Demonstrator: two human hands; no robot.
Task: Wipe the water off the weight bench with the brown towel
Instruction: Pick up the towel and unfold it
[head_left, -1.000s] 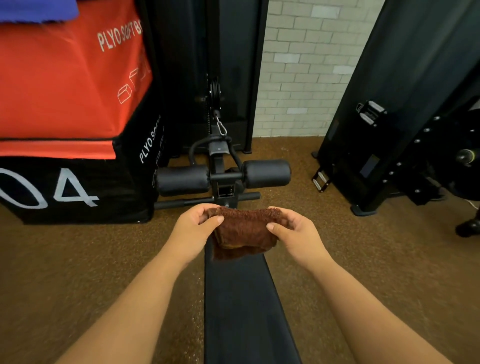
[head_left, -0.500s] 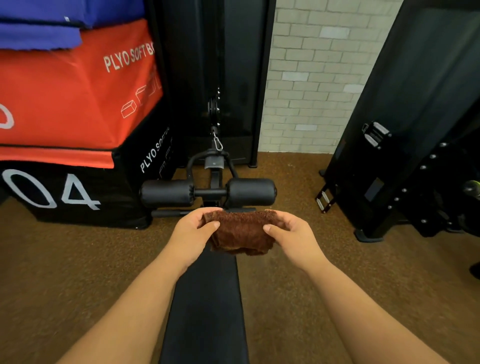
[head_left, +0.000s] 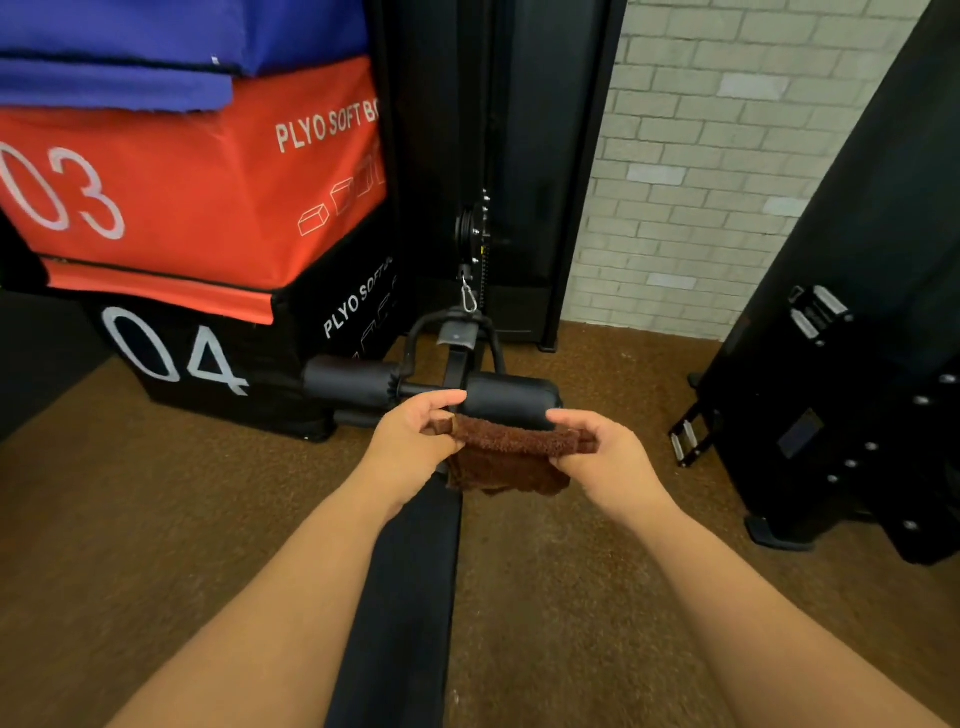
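- Item: brown towel (head_left: 511, 454). Folded, held up between the two hands, its top edge stretched roughly side to side; the loose lower part hangs below the hands. It looks lifted off the pad rather than lying on it, though contact at the hanging edge cannot be ruled out.
- Item: left hand (head_left: 415, 441). Fingers curled, pinching the towel's left end between thumb and fingers. It sits over the far end of the bench.
- Item: right hand (head_left: 605, 457). Fingers curled, gripping the towel's right end. It sits to the right of the bench, over the brown floor (head_left: 597, 597).
- Item: weight bench (head_left: 405, 597). Dark pad, long axis running from the person's body away to the hands; it passes below and just inside the left forearm. Most of its length lies on the near side of the hands, toward the body.
- Item: foam rollers (head_left: 511, 397). Just beyond the hands, crosswise to the bench.
- Deciding relation: the towel's length lies crosswise to the pad and hangs mostly to the right of it. By my estimate the towel must go left and down onto the pad, then be drawn toward the body. The left hand is the nearer one to the surface.
- Water on the pad: none discernible at this resolution.
- Adjacent: stacked plyo boxes (head_left: 197, 197), left of and beyond the left hand.
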